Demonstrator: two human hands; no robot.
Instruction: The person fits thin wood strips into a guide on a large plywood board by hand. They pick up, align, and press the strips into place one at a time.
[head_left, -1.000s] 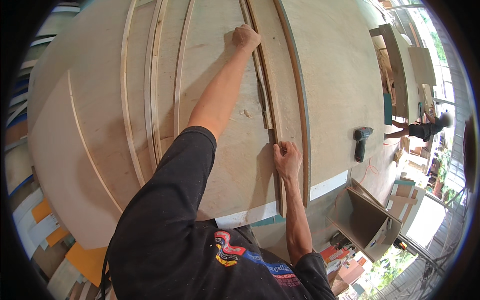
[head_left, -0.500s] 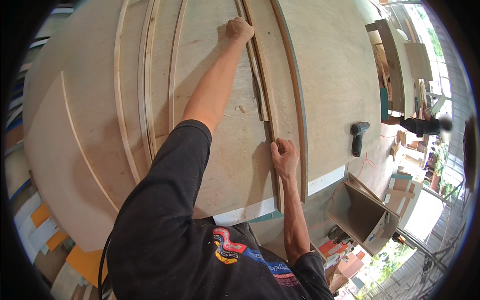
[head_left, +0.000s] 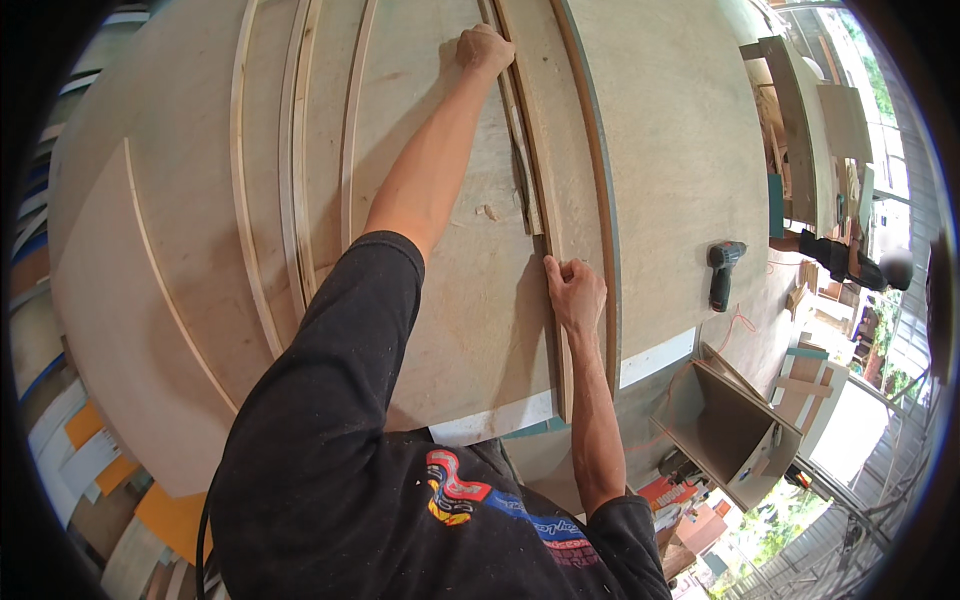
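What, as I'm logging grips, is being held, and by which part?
The right hand appears to grip the long wooden strip toward its near end; whether the left hand, farther along, grips anything cannot be told.

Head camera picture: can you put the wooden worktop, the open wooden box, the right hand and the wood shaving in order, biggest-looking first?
1. Worktop, by far
2. Wooden box
3. Right hand
4. Wood shaving, tiny
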